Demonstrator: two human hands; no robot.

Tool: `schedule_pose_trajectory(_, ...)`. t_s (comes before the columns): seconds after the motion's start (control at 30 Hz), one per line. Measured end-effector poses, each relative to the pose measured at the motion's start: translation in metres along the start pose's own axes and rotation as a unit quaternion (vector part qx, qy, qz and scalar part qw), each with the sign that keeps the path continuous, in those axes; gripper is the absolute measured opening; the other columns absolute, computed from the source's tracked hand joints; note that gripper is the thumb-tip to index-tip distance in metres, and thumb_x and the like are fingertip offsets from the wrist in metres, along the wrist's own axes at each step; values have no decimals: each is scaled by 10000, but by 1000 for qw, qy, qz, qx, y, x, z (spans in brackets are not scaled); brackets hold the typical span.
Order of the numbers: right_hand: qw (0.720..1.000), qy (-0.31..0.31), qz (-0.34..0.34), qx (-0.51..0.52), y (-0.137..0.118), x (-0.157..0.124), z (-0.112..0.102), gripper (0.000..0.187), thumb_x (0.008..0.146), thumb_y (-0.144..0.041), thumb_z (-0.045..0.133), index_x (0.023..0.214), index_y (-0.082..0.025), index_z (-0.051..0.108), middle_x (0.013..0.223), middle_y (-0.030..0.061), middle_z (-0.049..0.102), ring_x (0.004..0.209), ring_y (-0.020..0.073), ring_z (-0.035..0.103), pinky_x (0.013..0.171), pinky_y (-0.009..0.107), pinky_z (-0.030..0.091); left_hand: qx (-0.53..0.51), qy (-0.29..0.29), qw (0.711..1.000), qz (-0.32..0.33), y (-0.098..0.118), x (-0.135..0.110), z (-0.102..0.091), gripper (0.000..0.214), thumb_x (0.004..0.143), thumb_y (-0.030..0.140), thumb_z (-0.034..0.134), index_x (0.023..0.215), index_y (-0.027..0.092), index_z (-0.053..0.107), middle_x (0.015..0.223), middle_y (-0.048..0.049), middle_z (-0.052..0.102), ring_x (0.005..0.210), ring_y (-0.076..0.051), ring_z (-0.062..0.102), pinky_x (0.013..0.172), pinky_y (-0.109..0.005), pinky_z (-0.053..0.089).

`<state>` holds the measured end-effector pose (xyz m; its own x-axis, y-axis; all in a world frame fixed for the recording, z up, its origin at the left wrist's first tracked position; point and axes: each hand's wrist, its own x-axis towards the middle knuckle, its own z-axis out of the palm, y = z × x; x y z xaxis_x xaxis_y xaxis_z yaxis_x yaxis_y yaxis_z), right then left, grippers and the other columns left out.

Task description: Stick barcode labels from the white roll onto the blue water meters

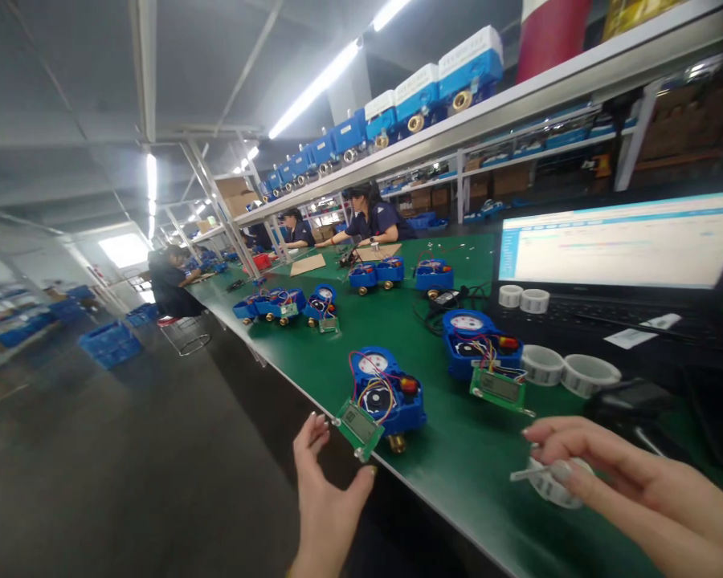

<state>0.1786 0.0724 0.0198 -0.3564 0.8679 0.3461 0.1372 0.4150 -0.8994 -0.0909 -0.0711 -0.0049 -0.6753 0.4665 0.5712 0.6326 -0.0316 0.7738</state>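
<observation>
Right hand (630, 486) pinches a white strip (525, 474) before a label roll (551, 490); across a stretch of green tabletop (458, 470), the left hand (327, 502), thumb and fingers apart, stands off its long edge beside the circuit board (360, 428) of a blue meter (408, 415).

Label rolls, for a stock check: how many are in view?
5 rolls: two by the laptop screen, two nearer the camera, one partly behind the right hand; others may be hidden.

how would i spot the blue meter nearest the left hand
Start at the long green table, by the edge where the open left hand is. There sits an opened blue meter with a wired green circuit board; it alone has its board right beside that hand.
</observation>
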Motion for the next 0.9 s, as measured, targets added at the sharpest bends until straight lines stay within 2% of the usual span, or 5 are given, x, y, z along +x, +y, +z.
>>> schedule_pose_trajectory(0.1, 998, -58, -2, 27, 2, 2, 27, 337, 748, -563, 588, 737, -232, 652, 1062, 100, 649, 1000, 253, 624, 723, 236, 553, -100, -59, 991, -68, -9, 7, 18, 793, 619, 172, 696, 1316, 209, 318, 1334, -129, 403, 1166, -287, 483, 1011, -449, 375)
schedule_pose_trajectory(0.2, 999, -48, -5, 13, 2, 8, 55, 381, 724, -601, 569, 692, -228, 641, 1081, 111, 656, 941, 273, 650, 724, 292, 563, -208, -115, 965, -108, -12, 15, 31, 869, 628, 213, 725, 1361, 228, 259, 1240, -110, 500, 1021, -254, 585, 939, -392, 445)
schedule_pose_trajectory(0.4, 996, -76, -48, -3, -10, 16, 98, 375, 759, -566, 524, 653, -220, 622, 1218, 126, 596, 1073, 291, 593, 786, 311, 543, -334, -210, 906, -152, -13, 25, 33, 977, 614, 342, 806, 1403, 282, 233, 1165, -79, 605, 1078, -277, 582, 976, -395, 429)
schedule_pose_trajectory(0.7, 994, -43, -79, -56, -6, 9, 114, 350, 819, -500, 457, 673, -218, 602, 1262, 117, 566, 1065, 258, 601, 814, 305, 522, -305, -134, 923, -191, -6, 33, 38, 638, 701, 333, 743, 1255, 160, 479, 1203, -124, 613, 1128, -272, 554, 1028, -416, 376)
schedule_pose_trajectory(0.9, 995, -39, -83, -44, -5, 10, 115, 305, 835, -444, 458, 702, -213, 605, 1241, 136, 569, 1118, 261, 563, 851, 335, 504, -341, -145, 882, -292, 8, 46, 42, 453, 732, 409, 678, 1073, 118, 611, 915, -112, 692, 833, -250, 656, 653, -309, 546)
